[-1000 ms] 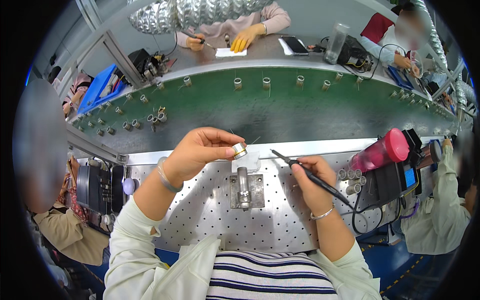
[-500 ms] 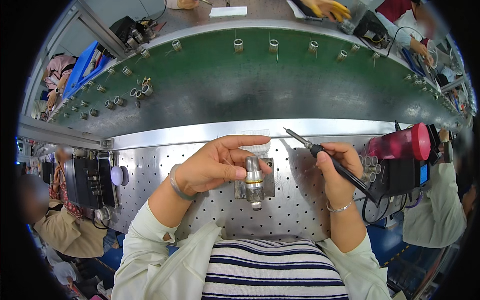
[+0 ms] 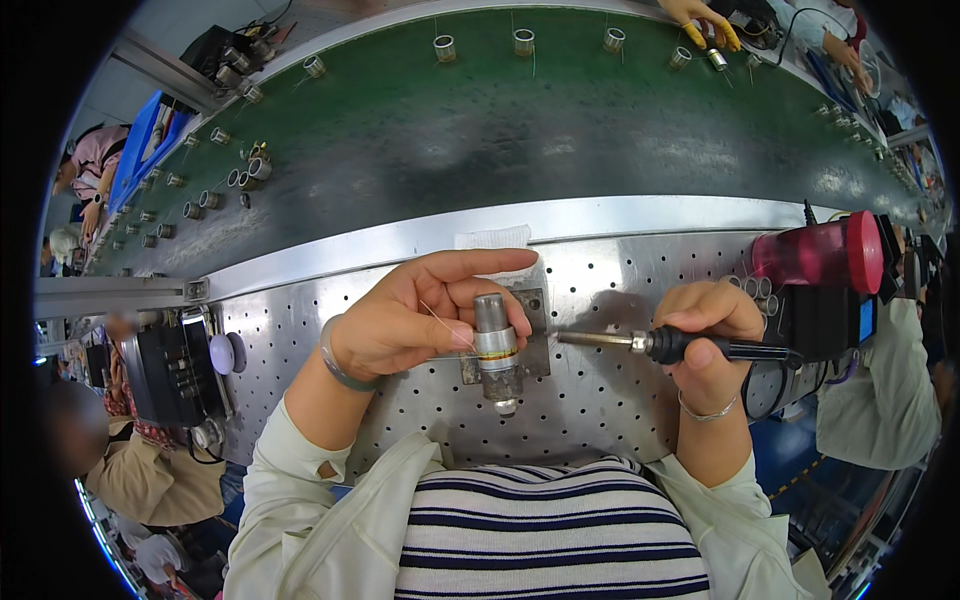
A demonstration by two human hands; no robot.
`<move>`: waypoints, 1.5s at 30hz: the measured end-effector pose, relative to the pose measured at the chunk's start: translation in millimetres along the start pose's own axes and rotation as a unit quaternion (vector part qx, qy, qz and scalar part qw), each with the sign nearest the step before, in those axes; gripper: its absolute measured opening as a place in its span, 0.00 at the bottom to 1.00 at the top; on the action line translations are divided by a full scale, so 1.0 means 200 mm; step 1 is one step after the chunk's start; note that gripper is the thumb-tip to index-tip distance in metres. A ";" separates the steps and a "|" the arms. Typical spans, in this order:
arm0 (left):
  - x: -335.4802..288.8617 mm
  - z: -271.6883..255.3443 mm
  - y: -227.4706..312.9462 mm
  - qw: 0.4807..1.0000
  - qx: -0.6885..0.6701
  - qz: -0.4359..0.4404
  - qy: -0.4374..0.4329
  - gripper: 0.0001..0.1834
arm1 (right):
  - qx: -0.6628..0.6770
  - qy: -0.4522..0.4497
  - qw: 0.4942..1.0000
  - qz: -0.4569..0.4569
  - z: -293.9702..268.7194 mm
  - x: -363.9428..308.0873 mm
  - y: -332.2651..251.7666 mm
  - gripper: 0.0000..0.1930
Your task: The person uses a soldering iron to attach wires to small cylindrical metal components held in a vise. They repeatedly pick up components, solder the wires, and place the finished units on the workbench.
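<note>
In the middle of the perforated metal bench (image 3: 600,410), a metal cylinder (image 3: 496,335) with a yellowish band stands over a dark metal plate (image 3: 536,325). My left hand (image 3: 400,312) is closed around its upper part, thumb at the band, index finger stretched out above. A thin wire (image 3: 437,318) runs by the thumb. My right hand (image 3: 712,325) grips a soldering iron (image 3: 690,347) by its black handle. Its tip points left at the cylinder, a short gap away from it.
Beyond the bench's raised metal edge lies a green conveyor belt (image 3: 480,130) with several small metal rings. At the right stand a pink container (image 3: 815,255), several metal rings (image 3: 755,290) and a black unit (image 3: 815,325). A co-worker's yellow-covered fingers (image 3: 705,25) reach over the belt.
The soldering iron has swung from pointing up and left to nearly level, its tip now closer to the cylinder. My left hand keeps its hold. The co-worker's yellow-covered fingers have come over the belt.
</note>
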State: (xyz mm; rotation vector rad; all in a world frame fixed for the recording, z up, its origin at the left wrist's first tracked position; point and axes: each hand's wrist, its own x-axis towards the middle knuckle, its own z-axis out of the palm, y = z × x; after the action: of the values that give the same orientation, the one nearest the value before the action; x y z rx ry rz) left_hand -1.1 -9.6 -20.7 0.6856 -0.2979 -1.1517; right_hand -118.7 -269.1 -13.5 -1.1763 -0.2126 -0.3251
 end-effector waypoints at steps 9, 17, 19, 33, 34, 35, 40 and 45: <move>0.01 0.08 0.01 0.993 0.072 0.002 0.099 0.43 | -0.064 -0.112 0.991 -0.029 -0.01 0.02 -0.01 0.14; -0.01 0.14 0.03 0.981 0.123 0.004 0.150 0.42 | -0.108 -0.096 0.989 -0.039 0.01 0.02 0.00 0.15; -0.01 0.14 0.03 0.981 0.121 0.005 0.150 0.42 | -0.101 -0.078 0.991 -0.027 0.01 0.01 0.01 0.14; -0.03 0.12 0.04 0.985 0.098 -0.014 0.138 0.43 | -0.070 -0.077 0.994 -0.025 0.01 0.01 0.02 0.15; -0.03 0.12 0.04 0.985 0.099 -0.014 0.139 0.43 | -0.073 -0.076 0.994 -0.025 0.01 0.01 0.02 0.15; -0.03 0.12 0.04 0.985 0.100 -0.014 0.139 0.43 | -0.079 -0.076 0.994 -0.022 0.01 0.01 0.02 0.15; -0.03 0.12 0.04 0.986 0.097 -0.013 0.139 0.43 | -0.061 -0.065 0.996 0.010 0.00 -0.01 0.02 0.15; -0.02 0.12 0.04 0.985 0.098 -0.016 0.141 0.43 | -0.047 -0.061 0.997 0.019 0.01 0.00 0.02 0.14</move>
State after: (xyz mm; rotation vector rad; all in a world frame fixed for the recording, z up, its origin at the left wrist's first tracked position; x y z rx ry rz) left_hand -10.2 -11.9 4.2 1.0181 -0.1617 -1.0480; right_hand -117.6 -266.5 -16.8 -1.2936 -0.2838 -0.2323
